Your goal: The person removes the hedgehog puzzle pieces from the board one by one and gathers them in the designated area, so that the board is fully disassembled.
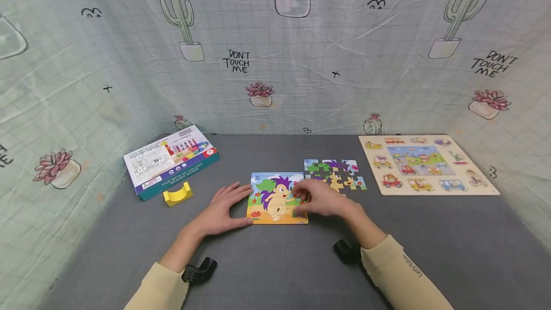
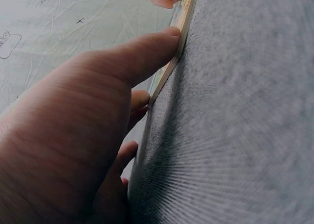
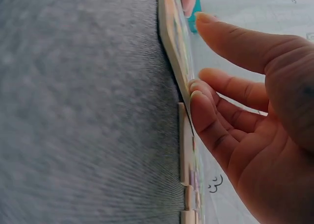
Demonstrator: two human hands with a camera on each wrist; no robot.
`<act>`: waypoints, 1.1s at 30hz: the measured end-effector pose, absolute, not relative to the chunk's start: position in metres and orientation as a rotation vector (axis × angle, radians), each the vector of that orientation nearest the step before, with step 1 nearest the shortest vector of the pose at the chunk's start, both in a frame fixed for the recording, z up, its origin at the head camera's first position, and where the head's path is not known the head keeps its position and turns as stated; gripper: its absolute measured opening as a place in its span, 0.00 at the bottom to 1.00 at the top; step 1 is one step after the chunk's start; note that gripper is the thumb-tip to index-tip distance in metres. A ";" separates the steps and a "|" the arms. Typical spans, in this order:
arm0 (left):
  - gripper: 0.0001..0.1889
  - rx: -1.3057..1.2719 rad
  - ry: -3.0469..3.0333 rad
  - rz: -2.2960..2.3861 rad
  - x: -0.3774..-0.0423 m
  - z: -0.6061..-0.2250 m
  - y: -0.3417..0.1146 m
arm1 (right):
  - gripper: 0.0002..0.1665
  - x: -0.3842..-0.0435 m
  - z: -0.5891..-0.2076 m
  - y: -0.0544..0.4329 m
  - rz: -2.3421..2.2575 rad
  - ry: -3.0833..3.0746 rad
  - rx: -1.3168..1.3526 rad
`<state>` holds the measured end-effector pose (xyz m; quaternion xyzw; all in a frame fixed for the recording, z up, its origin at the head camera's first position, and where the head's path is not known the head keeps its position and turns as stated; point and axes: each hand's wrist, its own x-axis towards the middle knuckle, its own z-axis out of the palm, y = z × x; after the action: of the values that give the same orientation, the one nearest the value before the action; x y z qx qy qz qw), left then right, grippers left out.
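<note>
A small picture puzzle board (image 1: 275, 204) with a purple-haired cartoon hedgehog lies flat on the grey table. My left hand (image 1: 220, 210) rests at its left edge, thumb and fingers spread. In the left wrist view, the left thumb (image 2: 152, 50) presses the board's side. Over the board's right part is my right hand (image 1: 324, 198), fingers bent. The right wrist view shows its fingertips (image 3: 201, 109) at the board's surface and its thumb (image 3: 235, 42) held apart, with nothing seen between them. Several jigsaw pieces (image 1: 314, 165) lie just behind and right of the board, partly hidden by that hand.
A box (image 1: 172, 161) labelled for column beaded boxes lies at the back left, with a yellow curved block (image 1: 178, 195) before it. At the back right is a wooden vehicle puzzle board (image 1: 374, 176). A patterned cloth (image 1: 275, 71) hangs behind the table.
</note>
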<state>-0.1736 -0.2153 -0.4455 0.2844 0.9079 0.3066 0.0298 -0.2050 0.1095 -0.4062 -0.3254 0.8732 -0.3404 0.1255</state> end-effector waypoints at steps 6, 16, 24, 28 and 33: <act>0.41 0.888 2.800 0.953 -0.175 -0.446 -0.215 | 0.25 -0.204 -0.409 0.107 -0.914 2.591 -0.940; 0.41 0.873 2.812 0.947 -0.174 -0.446 -0.215 | 0.24 -0.199 -0.408 0.103 -0.852 2.628 -0.904; 0.41 0.863 2.815 0.940 -0.174 -0.445 -0.215 | 0.24 -0.198 -0.406 0.101 -0.863 2.628 -0.873; 0.42 0.865 2.812 0.931 -0.174 -0.446 -0.215 | 0.23 -0.198 -0.404 0.101 -0.921 2.612 -0.846; 0.41 0.879 2.811 0.946 -0.174 -0.447 -0.215 | 0.19 -0.197 -0.401 0.101 -1.001 2.572 -0.812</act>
<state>-0.1736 -0.2154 -0.4466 0.2842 0.9084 0.3058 0.0238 -0.1973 0.1008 -0.4015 -0.2797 0.8862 -0.3449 0.1321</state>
